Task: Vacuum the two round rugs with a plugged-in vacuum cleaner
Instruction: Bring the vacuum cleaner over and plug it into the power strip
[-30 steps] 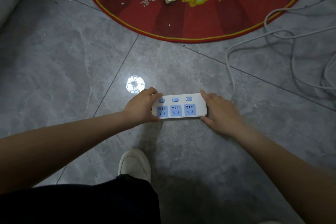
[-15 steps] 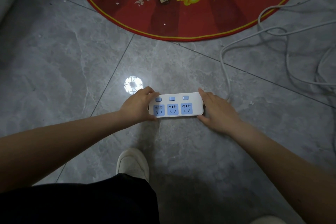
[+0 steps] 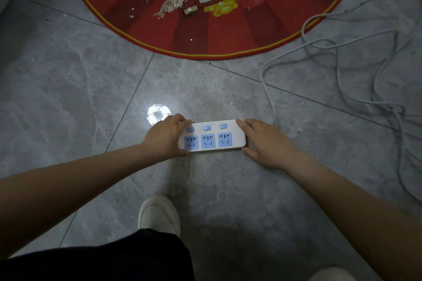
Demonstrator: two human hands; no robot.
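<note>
Since the earlier frame our view has tilted up a little, so more of the red rug [image 3: 212, 7] shows, while our hands stay on the power strip [image 3: 212, 137]. We see a grey tiled floor [image 3: 68, 80] with a lamp reflection. Between rug edge and strip lies bare floor; white cables [image 3: 338, 70] loop at right. Our left hand [image 3: 166, 138] grips the left end, our right hand [image 3: 265, 141] the right end. Its long axis runs left-right, sockets facing up.

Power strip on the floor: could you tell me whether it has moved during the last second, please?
No. The power strip sits just as far right of the tile joint as before; only the view has shifted.
</note>
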